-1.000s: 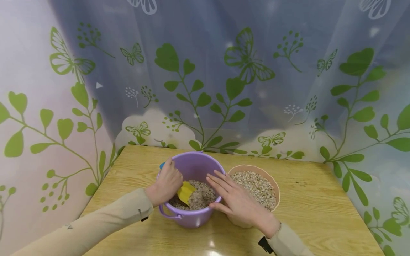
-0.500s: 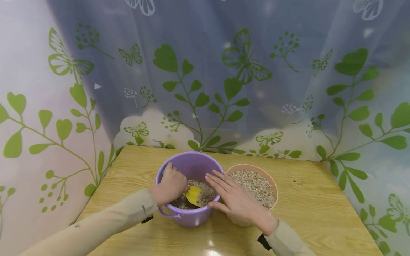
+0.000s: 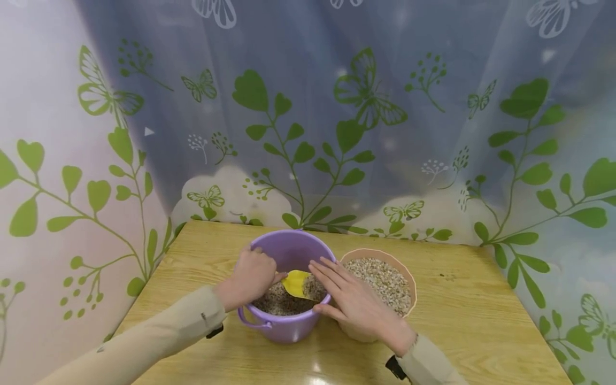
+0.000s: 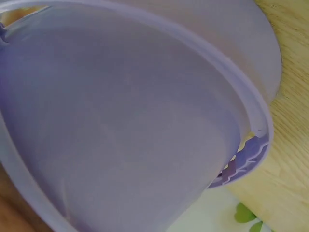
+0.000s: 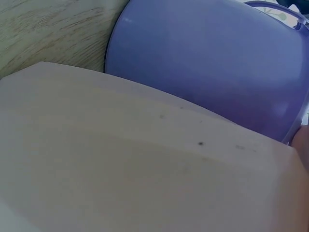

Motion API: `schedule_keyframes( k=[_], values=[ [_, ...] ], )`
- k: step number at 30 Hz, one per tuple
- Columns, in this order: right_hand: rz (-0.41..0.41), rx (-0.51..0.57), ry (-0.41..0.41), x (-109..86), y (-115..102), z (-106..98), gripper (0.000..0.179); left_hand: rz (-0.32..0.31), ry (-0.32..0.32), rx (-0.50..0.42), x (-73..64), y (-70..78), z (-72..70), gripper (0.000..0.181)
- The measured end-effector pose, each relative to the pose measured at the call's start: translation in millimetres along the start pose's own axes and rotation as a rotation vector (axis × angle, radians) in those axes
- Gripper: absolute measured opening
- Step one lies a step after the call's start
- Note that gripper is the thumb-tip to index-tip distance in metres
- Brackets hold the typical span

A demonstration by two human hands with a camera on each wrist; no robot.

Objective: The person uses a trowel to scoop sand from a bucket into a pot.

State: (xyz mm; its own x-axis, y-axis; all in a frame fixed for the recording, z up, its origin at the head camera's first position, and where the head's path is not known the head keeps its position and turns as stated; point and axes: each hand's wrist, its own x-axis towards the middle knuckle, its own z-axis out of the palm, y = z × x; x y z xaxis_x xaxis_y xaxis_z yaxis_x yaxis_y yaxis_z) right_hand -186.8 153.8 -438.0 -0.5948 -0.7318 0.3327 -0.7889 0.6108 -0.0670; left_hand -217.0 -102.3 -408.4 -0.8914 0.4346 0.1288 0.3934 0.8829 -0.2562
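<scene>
A purple bucket (image 3: 290,329) with gravel (image 3: 276,302) in its bottom stands at the middle of the table. Over its left side, my left hand (image 3: 250,274) grips a small scoop with a yellow blade (image 3: 295,282); the fingers cover its handle. Some gravel lies on the blade, low inside the bucket near the right wall. My right hand (image 3: 358,302) rests with straight fingers on the bucket's right rim, thumb apart on the outside. The bucket's wall (image 4: 120,106) fills much of the left wrist view, where the scoop is hidden.
A peach-coloured pot (image 3: 412,283) full of pale gravel (image 3: 380,278) stands close to the bucket's right, partly behind my right hand. In the right wrist view its pale side (image 5: 135,154) overlaps the bucket. A printed curtain (image 3: 308,133) borders the wooden table (image 3: 476,321).
The scoop has moved right and slightly up inside the bucket, with more of its yellow blade showing. My left hand went right, then back left. The right hand stays on the rim.
</scene>
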Motion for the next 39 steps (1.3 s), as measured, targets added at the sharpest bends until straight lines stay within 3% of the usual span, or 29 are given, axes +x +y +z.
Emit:
schedule_keyframes(
  k=[3,9,14,19,30,36,39],
  values=[
    [0.02,0.01,-0.005,-0.7,-1.4,1.0,0.075,-0.015,0.05,-0.023,-3.7,-1.5,-1.4,0.061],
    [0.043,0.022,-0.006,-1.7,-3.4,1.1,0.077,-0.065,0.087,-0.01,-8.6,-6.1,-5.8,0.057],
    [0.042,0.019,0.002,-2.2,-3.8,1.1,0.077,-0.091,0.168,-0.057,-14.1,-12.0,-7.1,0.055],
    [0.041,0.032,0.01,-2.3,-4.4,0.5,0.076,-0.095,0.243,-0.093,-19.9,-15.8,-5.3,0.05],
    [0.051,0.044,0.017,-3.6,-5.8,1.4,0.077,-0.068,0.401,-0.032,-28.9,-17.9,1.7,0.056],
    [0.059,0.073,0.034,-4.5,-4.9,-3.0,0.076,-0.067,0.399,-0.052,-29.3,-19.0,2.4,0.059],
    [0.056,0.039,0.076,-9.2,0.8,-9.1,0.077,-0.073,0.385,-0.075,-28.6,-19.3,2.5,0.058]
  ],
)
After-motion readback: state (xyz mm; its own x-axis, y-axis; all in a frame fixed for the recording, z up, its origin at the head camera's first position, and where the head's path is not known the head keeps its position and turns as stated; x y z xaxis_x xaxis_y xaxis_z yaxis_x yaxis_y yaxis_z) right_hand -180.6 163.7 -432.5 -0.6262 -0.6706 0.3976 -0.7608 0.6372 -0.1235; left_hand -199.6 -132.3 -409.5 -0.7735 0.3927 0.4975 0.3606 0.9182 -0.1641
